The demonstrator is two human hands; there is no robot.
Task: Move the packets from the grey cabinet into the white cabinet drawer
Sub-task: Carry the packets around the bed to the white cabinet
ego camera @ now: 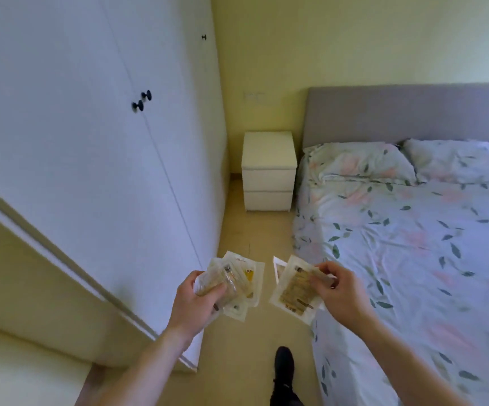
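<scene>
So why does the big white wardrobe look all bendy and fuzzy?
Head view: the wide lens curves the wardrobe edges, and the near door edge is smeared with blur. The packets in the left hand and right hand look soft, print unreadable. The bed is evenly lit, with no glare.

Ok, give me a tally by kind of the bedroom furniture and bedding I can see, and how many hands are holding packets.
White two-drawer bedside cabinets: 1
Floral-covered beds with a grey headboard: 1
Floral pillows: 2
Black round wardrobe knobs: 3
Hands holding clear packets, left and right: 2
Total: 9
</scene>
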